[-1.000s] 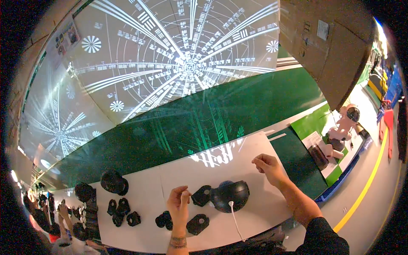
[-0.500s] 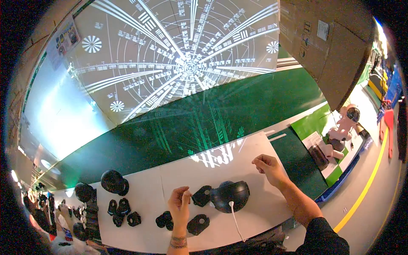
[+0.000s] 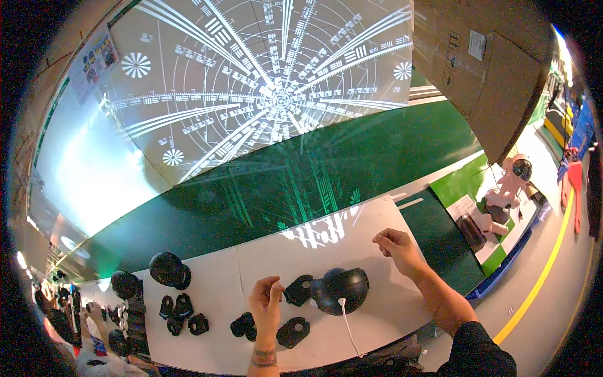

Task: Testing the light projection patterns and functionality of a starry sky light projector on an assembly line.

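Observation:
My left hand (image 3: 266,298) hovers above the white table with its fingers curled in toward the thumb, and nothing shows in it. Out to the right, my right hand (image 3: 394,244) is raised with thumb and forefinger pinched together; no object is visible there either. Between them lies a rounded glossy black headset (image 3: 341,291) with a white cable (image 3: 349,330) running off its front toward the near edge. Beside the headset, close to my left fingertips, is a flat black piece with a round hole (image 3: 298,289). A similar black piece (image 3: 293,332) lies nearer the edge.
More small black parts (image 3: 177,308) and a black headset (image 3: 168,269) occupy the table's left side. Beyond the table (image 3: 220,283) is a green surface (image 3: 377,147), then a wall with a white projected test pattern (image 3: 276,63). A cardboard sheet (image 3: 483,69) hangs at right, near a pinkish figure (image 3: 510,182).

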A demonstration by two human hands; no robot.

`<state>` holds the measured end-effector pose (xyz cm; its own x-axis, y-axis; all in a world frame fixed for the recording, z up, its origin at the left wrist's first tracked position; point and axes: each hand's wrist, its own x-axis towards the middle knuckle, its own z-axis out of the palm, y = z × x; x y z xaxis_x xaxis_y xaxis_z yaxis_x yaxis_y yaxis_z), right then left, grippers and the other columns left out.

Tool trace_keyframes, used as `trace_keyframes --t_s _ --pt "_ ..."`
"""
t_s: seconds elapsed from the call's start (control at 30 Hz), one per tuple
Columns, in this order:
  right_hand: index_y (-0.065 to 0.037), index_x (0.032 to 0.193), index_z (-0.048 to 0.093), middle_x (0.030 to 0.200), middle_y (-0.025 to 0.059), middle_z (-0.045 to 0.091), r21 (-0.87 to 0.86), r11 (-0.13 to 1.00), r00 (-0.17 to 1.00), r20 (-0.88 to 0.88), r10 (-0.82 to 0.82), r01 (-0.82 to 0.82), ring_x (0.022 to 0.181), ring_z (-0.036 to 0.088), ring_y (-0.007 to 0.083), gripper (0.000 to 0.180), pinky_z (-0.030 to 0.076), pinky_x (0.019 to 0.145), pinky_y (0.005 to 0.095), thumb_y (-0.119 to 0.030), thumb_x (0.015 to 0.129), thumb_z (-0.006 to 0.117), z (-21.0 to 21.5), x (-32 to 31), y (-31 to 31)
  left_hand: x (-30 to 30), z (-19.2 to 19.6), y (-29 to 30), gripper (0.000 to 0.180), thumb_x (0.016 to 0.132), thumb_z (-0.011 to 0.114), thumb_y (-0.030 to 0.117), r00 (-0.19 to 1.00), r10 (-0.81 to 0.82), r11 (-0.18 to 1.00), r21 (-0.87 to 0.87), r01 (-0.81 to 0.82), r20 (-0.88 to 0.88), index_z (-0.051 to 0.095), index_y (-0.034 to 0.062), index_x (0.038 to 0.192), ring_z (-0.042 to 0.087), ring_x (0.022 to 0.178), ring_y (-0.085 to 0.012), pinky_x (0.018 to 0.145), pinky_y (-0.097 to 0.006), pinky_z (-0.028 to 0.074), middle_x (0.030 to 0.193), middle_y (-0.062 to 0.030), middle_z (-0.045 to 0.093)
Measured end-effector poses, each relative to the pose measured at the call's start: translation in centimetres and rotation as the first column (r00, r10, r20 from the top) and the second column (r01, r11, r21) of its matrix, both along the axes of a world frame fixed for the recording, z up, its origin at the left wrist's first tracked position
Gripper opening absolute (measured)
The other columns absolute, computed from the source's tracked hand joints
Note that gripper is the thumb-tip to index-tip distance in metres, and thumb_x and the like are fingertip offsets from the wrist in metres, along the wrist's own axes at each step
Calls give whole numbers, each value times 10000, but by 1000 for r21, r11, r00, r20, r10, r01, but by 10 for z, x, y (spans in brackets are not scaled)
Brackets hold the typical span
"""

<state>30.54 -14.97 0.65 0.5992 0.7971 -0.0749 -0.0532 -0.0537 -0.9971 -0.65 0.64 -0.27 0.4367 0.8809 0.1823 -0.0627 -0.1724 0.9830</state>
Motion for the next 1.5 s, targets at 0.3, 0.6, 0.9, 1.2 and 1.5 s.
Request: trace_keyframes --t_s 0.3,0.6,0.9,1.2,1.5 --pt "12 1146 641 887 33 588 22 991 985 114 132 -135 829 539 126 278 445 751 274 -172 938 613 -17 1 3 -12 -5 11 238 977 692 190 988 93 994 64 -85 -125 656 3 1120 573 791 -106 690 -241 462 909 -34 666" --pt "52 1449 408 1417 183 503 125 832 825 269 496 -541 1316 492 289 1101 372 1086 417 -628 704 848 -18 -25 0 -95 -24 -58 646 712 899 326 776 123 841 480 249 -619 598 72 1223 547 1186 -373 993 -491 459 1311 -151 556" --pt "9 1504 386 1510 197 476 -86 787 673 466 574 -611 1419 447 342 1212 319 1191 452 -533 579 952 -13 -38 1 -97 -42 -72 661 675 896 283 769 164 844 491 214 -618 596 77 1227 546 1175 -403 1018 -518 459 1265 -161 580" --pt "17 1497 389 1510 198 481 -110 784 694 401 597 -611 1417 449 325 1152 321 1194 452 -388 600 988 -5 -40 -3 -21 -7 -49 314 862 796 211 924 58 930 356 88 -378 654 16 1063 636 781 -238 665 -348 517 983 -112 685" --pt "5 1482 414 1477 209 507 -178 782 662 442 605 -597 1404 468 339 1072 350 1173 435 -426 655 942 10 -36 -10 4 1 -34 398 941 729 380 846 -341 940 -120 320 -411 694 5 1070 647 701 -159 662 -313 518 838 -97 707"
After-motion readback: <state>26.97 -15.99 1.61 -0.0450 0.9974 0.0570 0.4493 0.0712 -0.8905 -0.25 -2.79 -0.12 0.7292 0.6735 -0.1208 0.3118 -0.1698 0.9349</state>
